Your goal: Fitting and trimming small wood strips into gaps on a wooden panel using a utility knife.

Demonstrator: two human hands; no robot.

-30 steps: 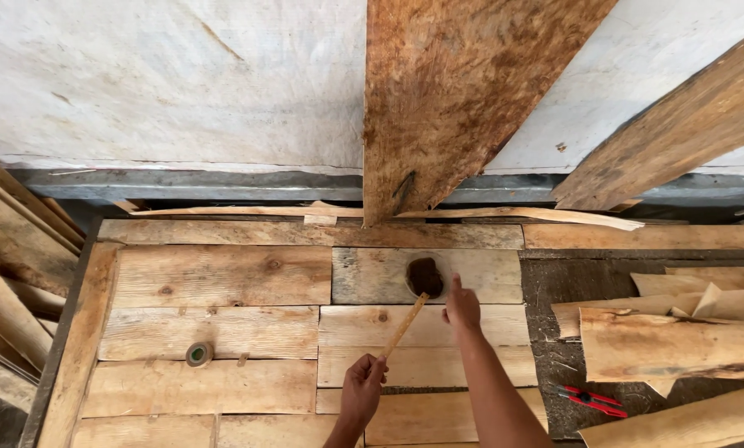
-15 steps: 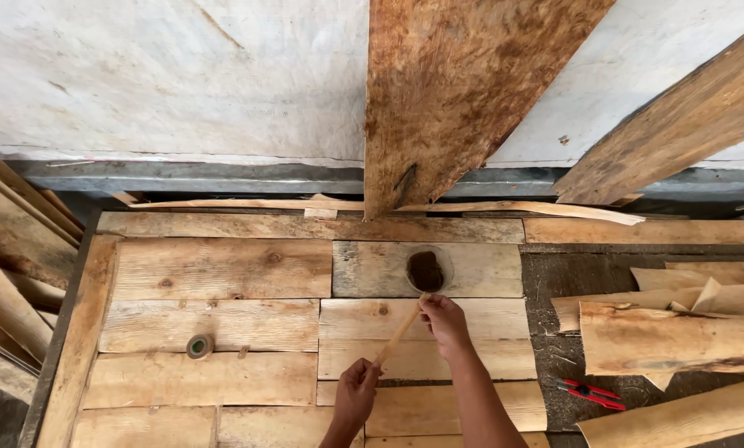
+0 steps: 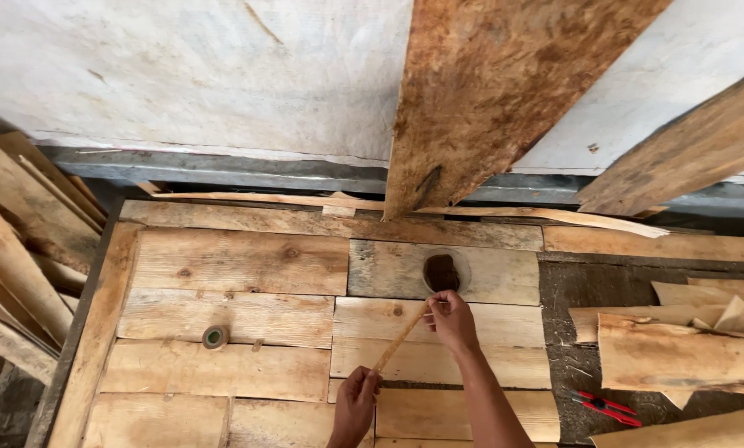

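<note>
Right now my right hand (image 3: 453,319) is closed around the far end of a thin wooden stick (image 3: 402,337), fingers pinched on it just below the dark round hole (image 3: 441,272) in the grey-toned board (image 3: 488,274). My left hand (image 3: 355,404) grips the near end of the same stick, fist shut, so the stick lies slantwise between both hands across the pale planks (image 3: 247,319) of the worktop. Judging by that, the stick is laid out and lined up toward the hole, but I see no mark or cut made on the planks beside it, so the work looks to me only partly done. Farther out, a small roll of tape (image 3: 215,336) sits on a plank well to the left, and red-handled snips (image 3: 606,406) lie to the right among loose wood offcuts (image 3: 679,348). A rough rusty-brown board (image 3: 488,99) leans against the wall beyond.
</note>
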